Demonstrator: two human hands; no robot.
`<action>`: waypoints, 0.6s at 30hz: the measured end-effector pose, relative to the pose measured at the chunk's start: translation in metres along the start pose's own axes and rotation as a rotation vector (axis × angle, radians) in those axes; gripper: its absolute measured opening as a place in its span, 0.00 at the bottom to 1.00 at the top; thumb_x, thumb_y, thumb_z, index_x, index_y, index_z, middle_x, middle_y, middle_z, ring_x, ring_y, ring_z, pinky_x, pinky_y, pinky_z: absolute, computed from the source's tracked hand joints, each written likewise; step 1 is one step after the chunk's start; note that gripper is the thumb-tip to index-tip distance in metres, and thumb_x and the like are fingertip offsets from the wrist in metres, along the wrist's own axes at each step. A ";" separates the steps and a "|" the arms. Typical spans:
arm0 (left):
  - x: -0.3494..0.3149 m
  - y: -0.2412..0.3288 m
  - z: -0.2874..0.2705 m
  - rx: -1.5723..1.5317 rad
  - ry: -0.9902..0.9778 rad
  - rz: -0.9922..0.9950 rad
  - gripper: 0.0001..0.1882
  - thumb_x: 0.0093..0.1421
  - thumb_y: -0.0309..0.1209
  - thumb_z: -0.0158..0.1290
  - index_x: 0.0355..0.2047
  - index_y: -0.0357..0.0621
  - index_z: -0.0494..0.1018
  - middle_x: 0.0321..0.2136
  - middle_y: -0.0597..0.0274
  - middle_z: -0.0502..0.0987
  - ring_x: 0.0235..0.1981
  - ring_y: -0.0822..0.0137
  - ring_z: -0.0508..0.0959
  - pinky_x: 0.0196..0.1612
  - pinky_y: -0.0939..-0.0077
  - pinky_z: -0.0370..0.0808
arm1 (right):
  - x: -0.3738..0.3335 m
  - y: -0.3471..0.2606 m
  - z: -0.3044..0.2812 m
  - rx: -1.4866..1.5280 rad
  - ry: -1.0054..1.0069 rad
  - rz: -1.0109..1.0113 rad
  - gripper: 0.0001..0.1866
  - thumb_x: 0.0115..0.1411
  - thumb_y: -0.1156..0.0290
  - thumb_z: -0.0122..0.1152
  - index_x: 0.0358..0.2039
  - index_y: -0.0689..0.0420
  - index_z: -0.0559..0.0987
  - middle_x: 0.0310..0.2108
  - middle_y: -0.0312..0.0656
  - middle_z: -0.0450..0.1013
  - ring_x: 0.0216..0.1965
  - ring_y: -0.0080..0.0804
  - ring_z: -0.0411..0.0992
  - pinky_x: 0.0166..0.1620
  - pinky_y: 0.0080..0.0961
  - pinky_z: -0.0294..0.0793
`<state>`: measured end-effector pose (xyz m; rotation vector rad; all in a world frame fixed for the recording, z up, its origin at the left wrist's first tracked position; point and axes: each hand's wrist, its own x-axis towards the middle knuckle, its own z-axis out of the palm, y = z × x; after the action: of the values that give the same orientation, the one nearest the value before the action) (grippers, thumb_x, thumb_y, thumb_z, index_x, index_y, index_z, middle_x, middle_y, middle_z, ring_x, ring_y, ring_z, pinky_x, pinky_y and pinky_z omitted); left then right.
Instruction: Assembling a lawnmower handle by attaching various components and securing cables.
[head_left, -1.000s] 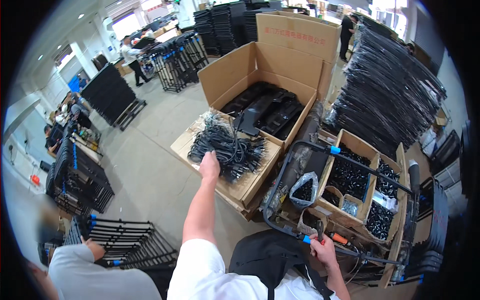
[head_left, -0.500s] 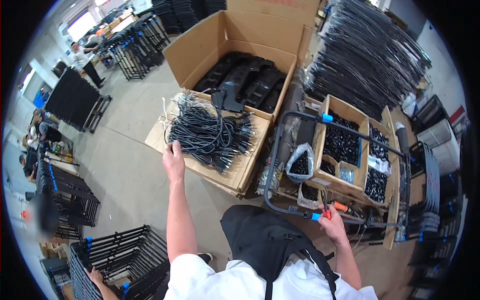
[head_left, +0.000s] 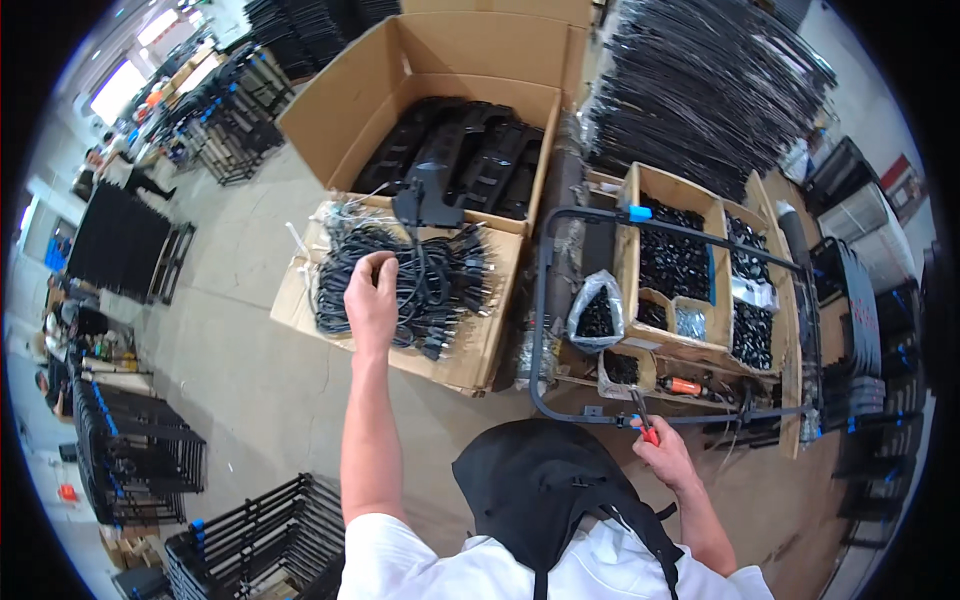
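Observation:
My left hand (head_left: 372, 300) is over the near left part of a heap of black cables (head_left: 430, 285) with metal-tipped ends. Its fingers are curled, and whatever lies between them is hidden. Under the cables is a flat piece of cardboard (head_left: 455, 372). In my right hand (head_left: 668, 455) is a pair of red-handled pliers (head_left: 651, 435), jaws pointing up and away from me. These are beside the near bar of a bent black tube frame (head_left: 542, 300) with blue pieces on it.
Behind the cables stands an open carton (head_left: 345, 130) of black plastic parts. Wooden bins (head_left: 630, 250) of small black parts are at the right, near a plastic bag (head_left: 597, 312) and an orange-handled tool (head_left: 682, 386). Stacked black frames (head_left: 255, 535) stand at lower left.
My left hand has moved from the near left edge of the cable heap up and right over it. My right hand still holds the pliers by the tube frame. The whole view has shifted slightly.

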<state>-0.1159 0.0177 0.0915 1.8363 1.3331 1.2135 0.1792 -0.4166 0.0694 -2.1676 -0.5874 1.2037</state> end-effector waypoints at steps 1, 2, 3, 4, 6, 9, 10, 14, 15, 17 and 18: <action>0.002 0.014 0.006 0.009 -0.056 -0.011 0.12 0.74 0.34 0.59 0.48 0.37 0.82 0.35 0.53 0.86 0.36 0.65 0.83 0.45 0.69 0.79 | 0.000 0.006 0.002 0.012 -0.010 -0.040 0.24 0.60 0.67 0.66 0.57 0.58 0.80 0.31 0.35 0.76 0.31 0.25 0.74 0.37 0.29 0.76; 0.002 0.027 0.017 -0.003 -0.085 -0.003 0.12 0.74 0.34 0.59 0.48 0.37 0.82 0.35 0.53 0.86 0.36 0.65 0.83 0.45 0.69 0.79 | 0.000 0.012 0.005 0.025 -0.017 -0.078 0.24 0.60 0.67 0.67 0.57 0.58 0.80 0.30 0.34 0.76 0.31 0.24 0.74 0.37 0.29 0.76; -0.005 0.043 0.034 -0.002 -0.265 -0.062 0.12 0.73 0.35 0.59 0.47 0.38 0.83 0.35 0.52 0.86 0.36 0.62 0.84 0.44 0.67 0.79 | 0.000 0.020 0.007 0.058 -0.010 -0.082 0.25 0.60 0.67 0.67 0.58 0.58 0.79 0.28 0.33 0.75 0.30 0.23 0.74 0.36 0.28 0.75; -0.014 0.054 0.052 0.002 -0.447 -0.120 0.13 0.73 0.36 0.59 0.47 0.39 0.83 0.35 0.51 0.86 0.36 0.59 0.85 0.44 0.66 0.80 | -0.007 0.017 0.007 0.074 0.016 -0.060 0.25 0.60 0.67 0.67 0.58 0.58 0.79 0.28 0.33 0.75 0.30 0.23 0.74 0.36 0.28 0.75; -0.042 0.048 0.096 0.027 -0.519 0.235 0.13 0.71 0.37 0.60 0.47 0.41 0.83 0.39 0.50 0.86 0.40 0.51 0.86 0.45 0.61 0.80 | -0.018 0.002 0.008 0.144 -0.015 0.023 0.26 0.60 0.67 0.67 0.59 0.58 0.79 0.28 0.33 0.75 0.30 0.21 0.74 0.36 0.26 0.75; -0.082 0.067 0.177 -0.066 -0.726 0.342 0.09 0.69 0.35 0.60 0.43 0.44 0.83 0.40 0.53 0.84 0.46 0.47 0.83 0.50 0.55 0.79 | -0.022 0.033 0.008 0.192 0.035 0.013 0.27 0.60 0.67 0.67 0.60 0.58 0.79 0.29 0.32 0.75 0.29 0.20 0.74 0.36 0.24 0.74; -0.091 0.068 0.199 -0.051 -0.796 0.396 0.09 0.68 0.35 0.60 0.41 0.44 0.83 0.40 0.53 0.84 0.46 0.48 0.82 0.51 0.54 0.78 | -0.028 0.035 0.007 0.207 0.061 0.029 0.27 0.60 0.67 0.67 0.60 0.58 0.79 0.29 0.32 0.75 0.29 0.20 0.74 0.36 0.24 0.74; -0.107 0.033 0.282 0.258 -0.902 0.641 0.08 0.66 0.35 0.61 0.43 0.51 0.85 0.42 0.56 0.84 0.48 0.50 0.81 0.54 0.52 0.75 | -0.050 0.032 0.005 0.169 0.146 0.025 0.29 0.59 0.66 0.68 0.61 0.60 0.78 0.34 0.34 0.76 0.38 0.26 0.76 0.44 0.28 0.76; -0.107 0.026 0.294 0.351 -0.940 0.658 0.09 0.64 0.34 0.62 0.44 0.55 0.86 0.43 0.58 0.84 0.51 0.52 0.80 0.56 0.53 0.74 | -0.057 0.033 0.000 0.119 0.096 0.046 0.30 0.59 0.64 0.68 0.61 0.61 0.78 0.37 0.37 0.77 0.41 0.29 0.77 0.48 0.29 0.77; -0.110 0.019 0.309 0.427 -0.933 0.754 0.13 0.64 0.34 0.62 0.49 0.56 0.85 0.48 0.58 0.84 0.56 0.53 0.79 0.59 0.54 0.72 | -0.066 0.047 -0.005 0.084 0.058 0.077 0.31 0.58 0.63 0.68 0.61 0.62 0.78 0.39 0.40 0.79 0.44 0.32 0.77 0.51 0.31 0.77; -0.111 0.012 0.309 0.448 -0.915 0.786 0.14 0.64 0.34 0.61 0.50 0.55 0.85 0.50 0.58 0.84 0.57 0.53 0.79 0.59 0.55 0.72 | -0.067 0.061 -0.002 0.091 0.012 0.104 0.32 0.58 0.61 0.67 0.62 0.62 0.78 0.43 0.43 0.80 0.47 0.35 0.78 0.53 0.33 0.77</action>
<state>0.1568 -0.0696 -0.0697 2.8567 0.3546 0.1998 0.1536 -0.5034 0.0691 -2.1500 -0.4114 1.2456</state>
